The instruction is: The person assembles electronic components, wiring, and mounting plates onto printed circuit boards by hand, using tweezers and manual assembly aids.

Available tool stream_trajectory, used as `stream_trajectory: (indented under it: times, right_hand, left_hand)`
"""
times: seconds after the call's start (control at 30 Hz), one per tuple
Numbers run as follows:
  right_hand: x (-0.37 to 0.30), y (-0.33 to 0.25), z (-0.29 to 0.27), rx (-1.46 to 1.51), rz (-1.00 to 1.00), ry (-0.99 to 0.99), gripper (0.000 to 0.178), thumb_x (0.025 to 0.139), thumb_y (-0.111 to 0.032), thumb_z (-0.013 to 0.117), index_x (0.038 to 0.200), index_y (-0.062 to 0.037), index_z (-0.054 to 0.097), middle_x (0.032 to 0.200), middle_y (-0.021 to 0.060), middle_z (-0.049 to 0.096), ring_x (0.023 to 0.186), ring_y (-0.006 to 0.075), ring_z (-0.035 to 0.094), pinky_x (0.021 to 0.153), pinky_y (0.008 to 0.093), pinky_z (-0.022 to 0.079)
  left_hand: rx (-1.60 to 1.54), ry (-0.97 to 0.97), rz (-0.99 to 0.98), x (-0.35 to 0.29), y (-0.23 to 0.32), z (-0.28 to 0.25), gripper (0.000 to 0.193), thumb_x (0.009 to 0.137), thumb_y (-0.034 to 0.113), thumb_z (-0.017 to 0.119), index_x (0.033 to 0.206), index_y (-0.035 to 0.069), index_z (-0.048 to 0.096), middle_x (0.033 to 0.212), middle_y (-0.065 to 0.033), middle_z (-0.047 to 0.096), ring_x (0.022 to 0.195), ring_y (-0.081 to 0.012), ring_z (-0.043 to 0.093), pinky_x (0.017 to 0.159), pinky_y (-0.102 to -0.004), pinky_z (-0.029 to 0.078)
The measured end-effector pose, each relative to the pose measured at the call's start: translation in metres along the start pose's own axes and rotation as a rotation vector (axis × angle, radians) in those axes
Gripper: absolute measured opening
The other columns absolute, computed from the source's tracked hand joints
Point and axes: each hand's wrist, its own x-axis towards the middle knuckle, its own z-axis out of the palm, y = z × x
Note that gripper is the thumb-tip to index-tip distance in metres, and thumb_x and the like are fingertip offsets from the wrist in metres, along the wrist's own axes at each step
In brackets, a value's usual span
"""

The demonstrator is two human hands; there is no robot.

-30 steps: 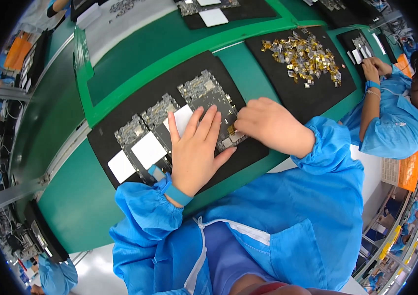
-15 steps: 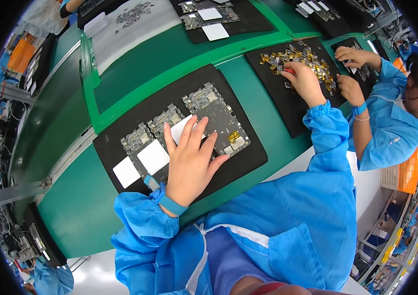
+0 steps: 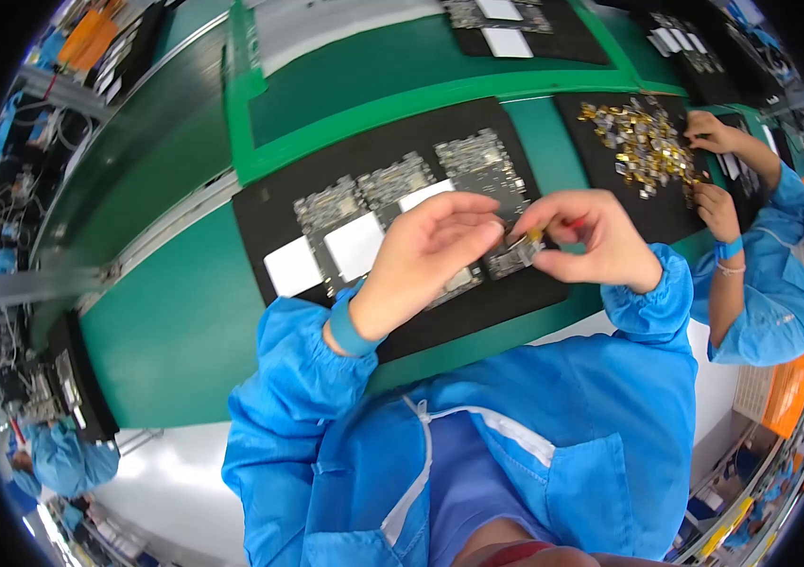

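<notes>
In front of me, circuit boards (image 3: 334, 203) lie side by side on a black foam mat (image 3: 265, 215). White rectangular pads (image 3: 354, 247) sit on them. Over the rightmost board (image 3: 482, 151), my right hand (image 3: 600, 234) pinches a small gold-and-silver part (image 3: 527, 248) between thumb and fingers. Something red shows inside that hand, too small to name. My left hand (image 3: 440, 241) is half curled beside it, index finger apart from the thumb, fingertips close to the part. Nothing shows in its fingers. Both hands hide parts of the boards below.
A heap of small gold and silver parts (image 3: 643, 142) lies on another black mat (image 3: 600, 180) to the right. A co-worker's hands (image 3: 718, 210) reach to its edge. Green tape (image 3: 364, 118) crosses the green table (image 3: 165, 312). More boards (image 3: 515, 17) lie at the back.
My right hand has come left from the heap to the rightmost board, bringing a small part. My left hand has lifted off the boards and moved toward my right. The view has shifted.
</notes>
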Motion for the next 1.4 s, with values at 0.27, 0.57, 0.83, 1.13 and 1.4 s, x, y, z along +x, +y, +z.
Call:
stream_trajectory:
  times: [0.27, 0.57, 0.83, 1.13, 1.4]
  right_hand:
    - [0.035, 0.010, 0.043, -0.031, 0.043, -0.084, 0.028, 0.076, 0.001, 0.073, 0.103, -0.0040, 0.066, 0.083, -0.0048, 0.060, 0.063, 0.0018, 0.033, 0.055, 0.0184, 0.030]
    - [0.049, 0.019, 0.047, -0.050, 0.151, -0.021, 0.021, 0.083, 0.000, 0.071, 0.102, -0.0059, 0.066, 0.078, -0.0065, 0.062, 0.060, -0.0002, 0.031, 0.053, 0.0181, 0.028]
    - [0.046, 0.031, 0.046, -0.239, 0.052, -0.078, 0.008, 0.083, 0.000, 0.070, 0.091, 0.0007, 0.067, 0.078, 0.0047, 0.066, 0.068, 0.0077, 0.057, 0.061, 0.0237, 0.046]
    - [0.050, 0.037, 0.053, -0.352, 0.048, -0.049, 0.011, 0.079, -0.011, 0.073, 0.088, -0.0052, 0.071, 0.077, 0.0114, 0.069, 0.069, 0.0261, 0.066, 0.062, 0.0320, 0.050]
    - [0.053, 0.032, 0.051, -0.417, 0.059, -0.091, 0.010, 0.078, -0.009, 0.074, 0.086, -0.0043, 0.071, 0.075, 0.0104, 0.069, 0.068, 0.0229, 0.065, 0.061, 0.0307, 0.050]
  left_hand:
    - [0.032, 0.019, -0.079, -0.022, -0.008, -0.038, 0.029, 0.087, -0.002, 0.067, 0.114, -0.003, 0.059, 0.109, -0.0113, 0.065, 0.093, -0.0170, 0.065, 0.081, -0.0295, 0.057]
    - [0.018, 0.150, -0.040, -0.038, -0.013, -0.057, 0.026, 0.090, 0.000, 0.063, 0.116, -0.003, 0.062, 0.102, -0.0070, 0.067, 0.088, -0.0119, 0.064, 0.080, -0.0263, 0.054]
    - [0.470, 0.120, -0.079, -0.050, -0.005, -0.043, 0.015, 0.081, 0.007, 0.065, 0.095, 0.003, 0.065, 0.076, -0.0034, 0.054, 0.066, -0.0127, 0.053, 0.058, -0.0267, 0.042]
    - [1.238, 0.188, 0.157, -0.055, -0.016, -0.032, 0.055, 0.061, 0.026, 0.088, 0.110, 0.012, 0.067, 0.081, -0.0051, 0.052, 0.061, -0.0187, 0.055, 0.055, -0.0303, 0.047]
    - [1.240, 0.171, 0.119, -0.055, -0.014, -0.031, 0.058, 0.060, 0.027, 0.088, 0.112, 0.012, 0.066, 0.082, -0.0053, 0.051, 0.061, -0.0189, 0.055, 0.056, -0.0298, 0.047]
